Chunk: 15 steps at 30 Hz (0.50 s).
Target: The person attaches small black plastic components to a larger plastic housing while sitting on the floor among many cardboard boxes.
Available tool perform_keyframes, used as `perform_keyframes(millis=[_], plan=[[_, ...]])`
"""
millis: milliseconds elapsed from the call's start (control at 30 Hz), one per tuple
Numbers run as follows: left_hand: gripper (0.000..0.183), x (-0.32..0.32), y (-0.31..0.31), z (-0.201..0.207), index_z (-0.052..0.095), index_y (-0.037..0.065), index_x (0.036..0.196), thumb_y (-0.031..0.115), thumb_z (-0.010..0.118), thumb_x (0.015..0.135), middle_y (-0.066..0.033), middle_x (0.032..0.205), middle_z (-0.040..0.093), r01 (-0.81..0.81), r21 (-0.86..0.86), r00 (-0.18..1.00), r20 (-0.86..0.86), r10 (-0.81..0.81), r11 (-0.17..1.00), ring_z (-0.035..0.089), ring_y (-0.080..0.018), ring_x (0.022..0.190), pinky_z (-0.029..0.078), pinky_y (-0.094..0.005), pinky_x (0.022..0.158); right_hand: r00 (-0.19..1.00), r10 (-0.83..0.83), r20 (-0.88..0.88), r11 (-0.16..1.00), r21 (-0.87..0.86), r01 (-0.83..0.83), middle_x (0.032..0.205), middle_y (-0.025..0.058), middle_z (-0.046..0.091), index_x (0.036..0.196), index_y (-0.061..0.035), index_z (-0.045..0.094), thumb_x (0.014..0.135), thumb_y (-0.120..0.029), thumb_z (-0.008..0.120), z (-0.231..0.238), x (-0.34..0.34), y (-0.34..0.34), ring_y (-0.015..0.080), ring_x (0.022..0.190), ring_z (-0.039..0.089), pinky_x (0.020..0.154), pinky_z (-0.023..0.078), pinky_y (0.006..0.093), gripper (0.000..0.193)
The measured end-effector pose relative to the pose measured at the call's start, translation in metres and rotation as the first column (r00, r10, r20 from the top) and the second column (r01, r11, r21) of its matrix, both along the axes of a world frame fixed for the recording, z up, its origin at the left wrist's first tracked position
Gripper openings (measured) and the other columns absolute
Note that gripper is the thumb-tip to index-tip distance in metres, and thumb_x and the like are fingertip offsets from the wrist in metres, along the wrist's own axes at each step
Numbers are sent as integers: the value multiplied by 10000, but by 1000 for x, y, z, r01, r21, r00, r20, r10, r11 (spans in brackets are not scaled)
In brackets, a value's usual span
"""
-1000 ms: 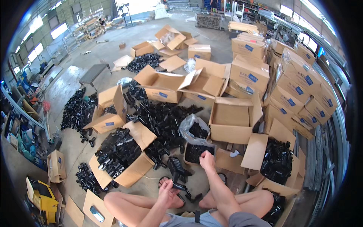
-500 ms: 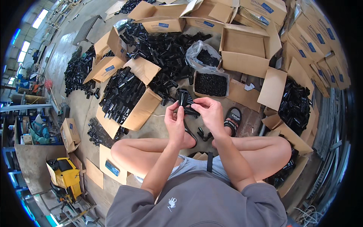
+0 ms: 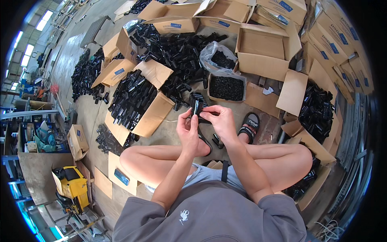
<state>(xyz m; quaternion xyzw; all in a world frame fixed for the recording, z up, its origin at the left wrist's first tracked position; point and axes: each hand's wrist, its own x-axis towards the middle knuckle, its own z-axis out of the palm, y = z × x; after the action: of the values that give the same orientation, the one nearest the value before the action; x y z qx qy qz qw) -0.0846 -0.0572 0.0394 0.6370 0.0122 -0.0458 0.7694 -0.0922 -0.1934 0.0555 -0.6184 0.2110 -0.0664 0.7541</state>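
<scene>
Upright between my two hands, above the floor between my feet, is a shiny black tube-like plastic fitting (image 3: 197,105). My left hand (image 3: 186,131) pinches its lower end between thumb and fingers. From the other side, my right hand (image 3: 221,121) has its thumb and fingertips closed at the fitting's right edge; whether a smaller piece is also between them cannot be made out. Just beyond stands an open carton (image 3: 226,100) of small black pieces. Behind it a clear plastic bag (image 3: 206,62) holds more of them. A few loose black parts (image 3: 218,141) lie between my feet.
To the left, an open carton (image 3: 155,114) is full of black fittings, with a heap (image 3: 177,52) spread behind it. Another filled carton (image 3: 296,93) stands right. An open carton (image 3: 262,65) sits ahead, and stacked cartons (image 3: 334,44) rise far right. A phone (image 3: 121,176) lies on cardboard.
My right fingertips have moved slightly left, closer against the fitting. The left hand keeps its pinch. The whole view has shifted a little.
</scene>
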Motion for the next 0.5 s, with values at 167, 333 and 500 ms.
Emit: perform_keyframes(millis=[167, 333, 500], plan=[[276, 1, 0, 1, 553, 18, 1290, 121, 612, 1041, -64, 1186, 642, -5, 4, 999, 35, 5, 1000, 678, -92, 918, 586, -198, 655, 1000, 23, -10, 996, -81, -23, 930, 127, 764, 993, 31, 780, 829, -122, 826, 6, -2, 0, 162, 830, 709, 743, 551, 302, 229], [279, 0, -4, 13, 566, -17, 1291, 40, 623, 1023, -52, 1115, 670, -30, -52, 1000, -11, 29, 998, 631, -60, 981, 515, -208, 847, 999, 30, -12, 975, -221, -31, 955, 150, 745, 991, 4, 783, 860, -171, 796, 7, -2, 2, 230, 860, 720, 772, 550, 342, 219], [280, 0, -1, 12, 570, -21, 1290, 45, 625, 1023, -44, 1091, 666, -21, -41, 999, -35, 20, 999, 617, -48, 938, 505, -197, 801, 1000, 23, 19, 955, -297, -16, 985, 151, 742, 991, -2, 784, 869, -170, 783, 5, -1, 1, 236, 850, 708, 749, 537, 351, 208]])
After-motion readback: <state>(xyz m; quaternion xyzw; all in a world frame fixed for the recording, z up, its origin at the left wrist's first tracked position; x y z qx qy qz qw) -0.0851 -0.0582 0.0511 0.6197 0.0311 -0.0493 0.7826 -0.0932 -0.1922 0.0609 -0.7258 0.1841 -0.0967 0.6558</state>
